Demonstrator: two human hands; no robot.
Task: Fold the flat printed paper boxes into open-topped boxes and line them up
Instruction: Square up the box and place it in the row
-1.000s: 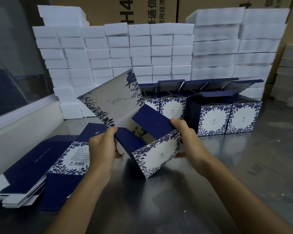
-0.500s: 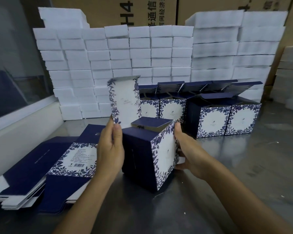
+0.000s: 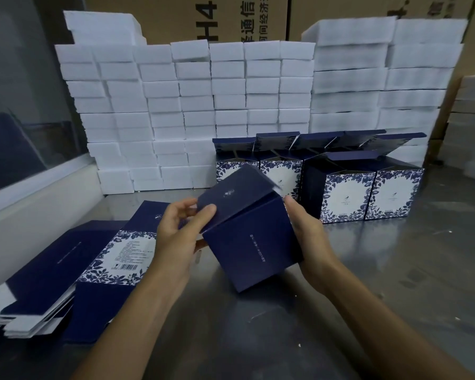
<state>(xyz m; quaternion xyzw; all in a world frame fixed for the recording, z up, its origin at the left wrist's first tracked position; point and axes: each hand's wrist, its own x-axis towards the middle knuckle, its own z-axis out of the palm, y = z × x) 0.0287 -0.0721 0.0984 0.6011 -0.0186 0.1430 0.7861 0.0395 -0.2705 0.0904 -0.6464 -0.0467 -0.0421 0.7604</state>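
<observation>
Box [image 3: 254, 239] held tilted above the desk [image 3: 395, 270] between both grips: left grip [image 3: 176, 231] pinching the flap [image 3: 231, 190], right grip [image 3: 310, 237] cupping the far side. Best to press flap flat, then set beside the row [image 3: 346, 193] just beyond right grip.

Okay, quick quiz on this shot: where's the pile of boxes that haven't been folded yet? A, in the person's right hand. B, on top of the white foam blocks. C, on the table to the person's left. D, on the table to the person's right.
C: the flat printed boxes lie stacked on the metal table left of the left hand.
</observation>
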